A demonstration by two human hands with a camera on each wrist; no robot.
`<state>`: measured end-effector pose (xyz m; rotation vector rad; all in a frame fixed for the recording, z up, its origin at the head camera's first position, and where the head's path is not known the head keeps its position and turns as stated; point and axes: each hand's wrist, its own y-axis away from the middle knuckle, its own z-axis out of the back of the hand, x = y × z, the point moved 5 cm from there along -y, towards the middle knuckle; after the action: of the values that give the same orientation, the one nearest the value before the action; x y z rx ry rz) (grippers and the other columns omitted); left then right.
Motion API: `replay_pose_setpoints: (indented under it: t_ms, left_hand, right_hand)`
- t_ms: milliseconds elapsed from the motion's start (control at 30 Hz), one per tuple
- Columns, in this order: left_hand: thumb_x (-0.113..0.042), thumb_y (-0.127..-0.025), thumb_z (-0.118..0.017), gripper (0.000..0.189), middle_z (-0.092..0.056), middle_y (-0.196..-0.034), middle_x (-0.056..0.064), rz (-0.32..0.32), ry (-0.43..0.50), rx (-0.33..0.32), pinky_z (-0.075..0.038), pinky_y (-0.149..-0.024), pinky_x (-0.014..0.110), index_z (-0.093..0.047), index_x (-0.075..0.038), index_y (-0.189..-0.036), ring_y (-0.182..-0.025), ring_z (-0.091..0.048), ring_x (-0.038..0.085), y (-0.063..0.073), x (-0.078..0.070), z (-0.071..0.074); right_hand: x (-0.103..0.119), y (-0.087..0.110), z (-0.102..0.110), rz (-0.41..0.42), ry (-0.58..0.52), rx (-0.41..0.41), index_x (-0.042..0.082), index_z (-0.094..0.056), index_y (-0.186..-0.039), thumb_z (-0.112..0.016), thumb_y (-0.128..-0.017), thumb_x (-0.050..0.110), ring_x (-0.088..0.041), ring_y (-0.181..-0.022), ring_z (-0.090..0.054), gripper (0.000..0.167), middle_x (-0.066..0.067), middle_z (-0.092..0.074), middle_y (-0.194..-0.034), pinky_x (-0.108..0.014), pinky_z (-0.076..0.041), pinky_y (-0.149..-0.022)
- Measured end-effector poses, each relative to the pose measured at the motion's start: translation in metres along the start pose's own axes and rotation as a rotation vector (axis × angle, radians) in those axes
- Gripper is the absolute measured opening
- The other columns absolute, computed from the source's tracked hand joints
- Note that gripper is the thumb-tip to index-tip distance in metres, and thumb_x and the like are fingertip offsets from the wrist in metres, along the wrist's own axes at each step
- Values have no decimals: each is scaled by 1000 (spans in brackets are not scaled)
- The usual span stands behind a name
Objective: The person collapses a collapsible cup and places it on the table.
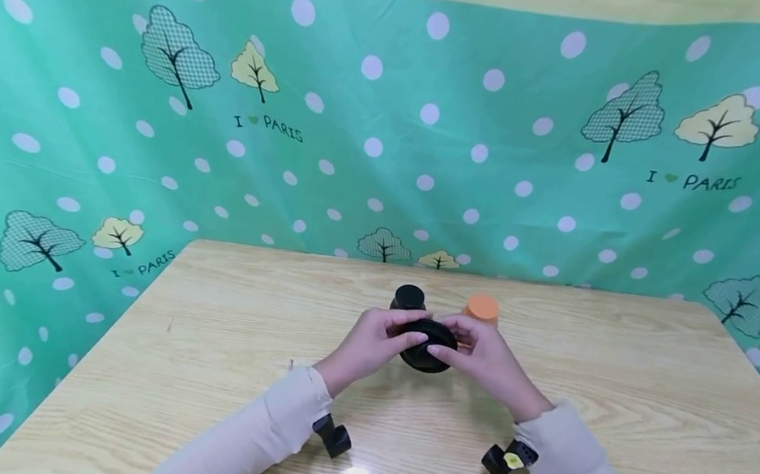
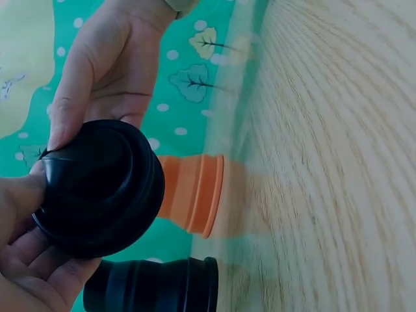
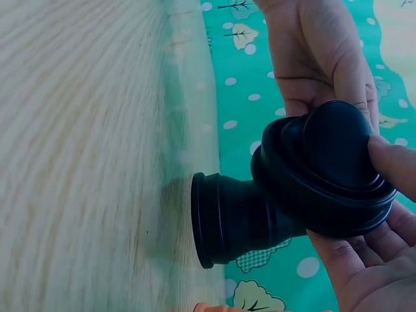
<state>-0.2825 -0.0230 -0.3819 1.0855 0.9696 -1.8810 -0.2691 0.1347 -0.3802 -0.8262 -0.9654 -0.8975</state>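
Note:
A black collapsible cup [image 1: 428, 349], folded nearly flat, is held up off the table between both hands. My left hand [image 1: 371, 344] grips its left side, with the thumb over the face and the fingers behind. From the other side my right hand [image 1: 485, 359] pinches it in a similar way. In the left wrist view the pushed-in folds of the cup [image 2: 97, 188] show. The right wrist view shows a rounded bulge on the face of the same cup [image 3: 331, 149]. Some fingertips are hidden behind it.
Beyond the hands stand an extended black cup [image 1: 409, 297] and an orange cup [image 1: 482, 308], both upside down with their wide rims on the wooden table [image 1: 254, 292]. A green patterned cloth [image 1: 341, 100] hangs behind. Each wrist wears a black camera [image 1: 337, 439].

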Motion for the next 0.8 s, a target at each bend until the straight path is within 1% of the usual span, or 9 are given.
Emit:
replay_pose_setpoints:
  t_ms: [133,200,267,333,400,500,600,667,800]
  left_hand:
    - [-13,-91,-63,37,-64,-119,13,6,20,16,-52,-81,21,-60,0,-125,-103,-63,20,-1,-2,-1]
    - [-13,-92,-62,37,-62,-122,14,25,57,27,-52,-83,23,-58,-1,-127,-105,-62,22,-1,-3,-1]
    - [-14,-94,-58,38,-60,-125,15,49,92,32,-51,-86,24,-55,-2,-130,-107,-61,23,-1,-3,-1]
    - [-14,-97,-55,37,-58,-127,17,70,149,31,-50,-88,26,-53,-2,-132,-108,-60,25,0,-2,0]
    - [-14,-98,-52,37,-58,-127,18,80,211,23,-50,-89,28,-52,-3,-133,-109,-60,26,1,-4,2]
    - [-17,-97,-54,38,-60,-123,19,87,295,4,-52,-87,30,-52,-4,-133,-107,-62,25,2,-7,3]
    - [-20,-94,-60,39,-63,-116,19,86,311,-44,-54,-82,28,-55,-4,-129,-101,-65,22,4,-9,5]
    - [-20,-92,-63,39,-65,-111,20,86,313,-73,-54,-80,28,-57,-2,-126,-96,-67,21,4,-8,5]
    - [-16,-90,-65,35,-67,-104,21,76,292,-114,-55,-78,27,-60,2,-121,-90,-68,20,2,-5,6]
  right_hand:
    - [1,0,1,7,1,-6,-5,-60,-114,-68,-87,11,-26,-99,-63,32,-19,-62,-112,-26,-54,-77]
    - [1,1,2,6,-20,-11,-4,-60,-114,-68,-88,11,-23,-99,-64,32,-19,-62,-112,-26,-54,-78]
    - [1,2,3,2,-65,-20,-4,-59,-115,-67,-88,12,-20,-100,-64,32,-18,-62,-113,-26,-54,-79]
    - [1,2,5,1,-132,-35,-5,-57,-116,-66,-89,12,-16,-99,-64,33,-15,-63,-111,-26,-54,-80]
    - [0,3,7,-9,-232,-58,-4,-56,-115,-64,-90,10,-13,-96,-65,30,-10,-64,-108,-26,-54,-79]
    - [-3,3,10,-23,-380,-85,1,-55,-112,-60,-92,6,-10,-91,-64,22,-3,-64,-101,-25,-55,-77]
    - [-5,2,9,-37,-469,-74,8,-56,-110,-58,-93,5,-9,-89,-64,17,0,-64,-99,-24,-55,-76]
    - [-5,2,8,-40,-472,-62,8,-56,-110,-58,-93,5,-9,-89,-64,17,0,-64,-99,-24,-55,-77]
    - [-4,2,6,-41,-438,-54,2,-54,-113,-59,-93,6,-10,-90,-65,21,-1,-65,-100,-24,-54,-77]
